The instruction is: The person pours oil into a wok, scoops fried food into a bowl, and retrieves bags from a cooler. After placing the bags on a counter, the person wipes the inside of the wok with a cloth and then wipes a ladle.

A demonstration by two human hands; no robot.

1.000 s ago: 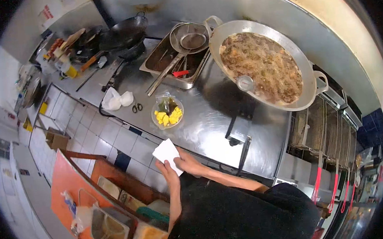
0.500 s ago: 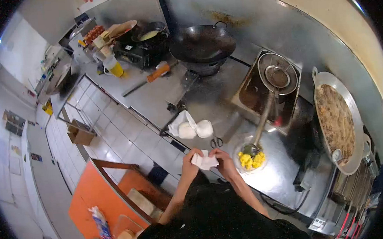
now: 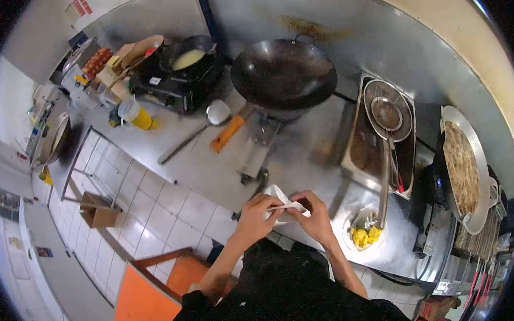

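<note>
My left hand (image 3: pixel 251 221) and my right hand (image 3: pixel 316 220) are close together at the front edge of the steel counter. Between the fingertips and thumbs of both, they pinch a thin, white, folded sheet (image 3: pixel 287 207); its exact kind cannot be made out. Just behind my hands a bit of white wrapping (image 3: pixel 276 191) shows, mostly hidden by them. To the right of my right hand, yellow pieces of food (image 3: pixel 366 237) lie in a clear container, with a long-handled utensil (image 3: pixel 384 188) resting in it.
A large black wok (image 3: pixel 284 76) stands at the back. A metal tray (image 3: pixel 350 149) carries round strainers (image 3: pixel 386 112). At right is a wide pan of brown oil (image 3: pixel 462 165). A ladle (image 3: pixel 217 112), a yellow jug (image 3: pixel 139 117) and a gas stove (image 3: pixel 167 89) are at left.
The view has shifted, and the counter appears closer. The white sheet, earlier held flat as a squarish piece, is now tilted and bent between my fingers. My hands now cover most of the white bundles.
</note>
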